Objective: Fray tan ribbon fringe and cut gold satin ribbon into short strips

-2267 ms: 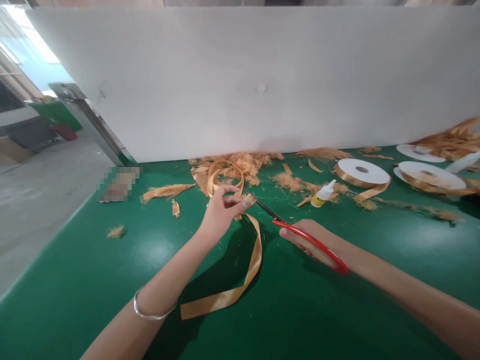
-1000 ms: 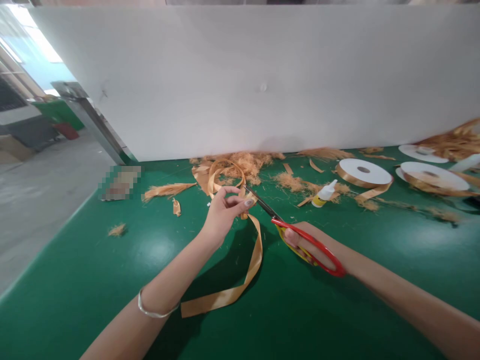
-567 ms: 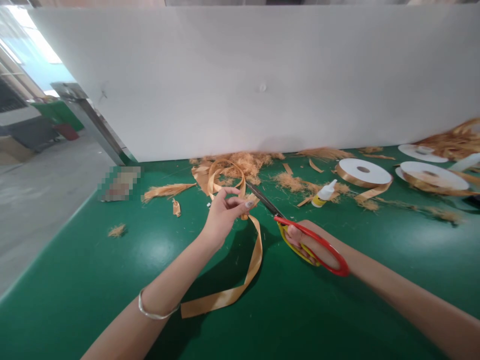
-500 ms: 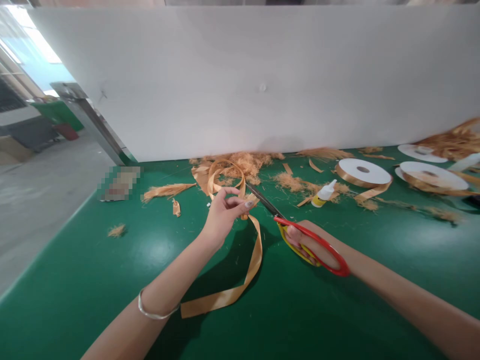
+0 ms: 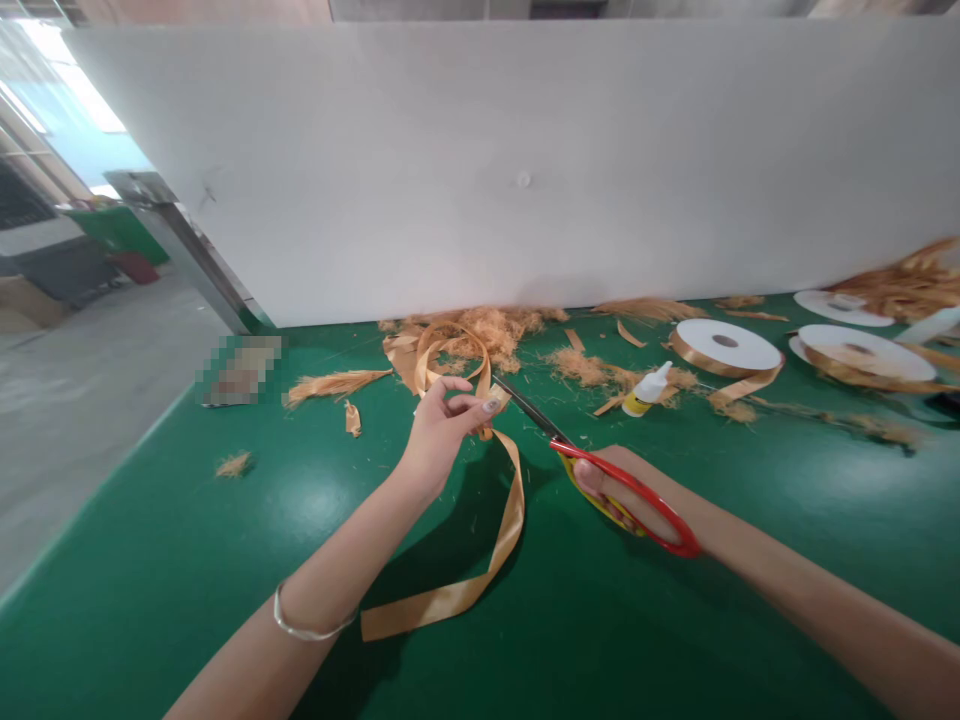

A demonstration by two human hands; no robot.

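Near the middle of the green table, my left hand point(image 5: 448, 425) pinches a gold ribbon point(image 5: 510, 515). Loops of the ribbon stand up behind the fingers, and a long tail curves down toward the front, ending beside my left wrist. My right hand point(image 5: 606, 482) is wrapped round the handles of the scissors point(image 5: 637, 490), which are red and yellow. Their dark blades point up and left, with the tips beside the ribbon at my left fingertips. Whether the blades touch the ribbon I cannot tell.
A glue bottle point(image 5: 646, 390) lies tilted on fibre scraps right of the blades. Ribbon spools point(image 5: 726, 348) sit at the right. Tan fibres point(image 5: 495, 335) lie along the white panel point(image 5: 450, 170). A fibre bundle point(image 5: 337, 384) and a pixelated object point(image 5: 244, 370) are at left.
The scissor blades look closer together, and their handles have shifted very slightly. My left hand keeps its pinch on the ribbon and has barely moved.
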